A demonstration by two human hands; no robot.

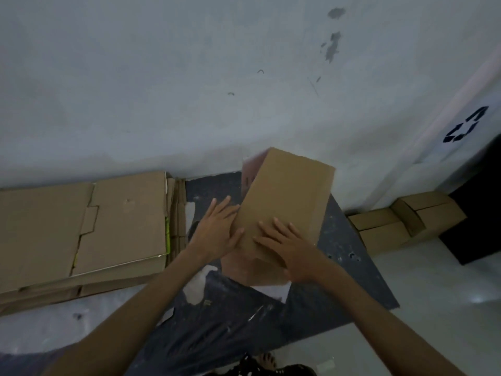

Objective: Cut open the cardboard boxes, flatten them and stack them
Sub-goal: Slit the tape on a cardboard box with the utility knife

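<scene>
Item one, at 9 o'clock: a stack of flattened brown cardboard sheets (81,234) lying on the floor along the grey-white wall (189,90). Item two: the left hand (217,229), fingers straight and together, laid against the left long edge of the work piece and holding nothing. Item three, at centre: one brown cardboard box (287,202), partly collapsed, resting on a dark speckled floor sheet (352,267). Its long axis runs from 7 o'clock near the person to 1 o'clock at the wall, with the far end pointing to 1 o'clock. A pinkish side face shows along the far left edge, so it is probably not yet fully flat. Item four: the right hand (287,248), fingers spread and straight, pressing palm-down on the near end of the top panel, nothing gripped. Item five, at 3 o'clock: small brown cardboard boxes (406,221) against the wall, apparently not yet flattened. Item six, at 2 o'clock: a white bin with a black recycling mark (461,126). Relation governing the next move: the stack lies at 9 o'clock from the box, well apart, across its long axis. The left hand is the nearer one, so a sideways carry to the left seems called for once the box is pressed flat.
</scene>
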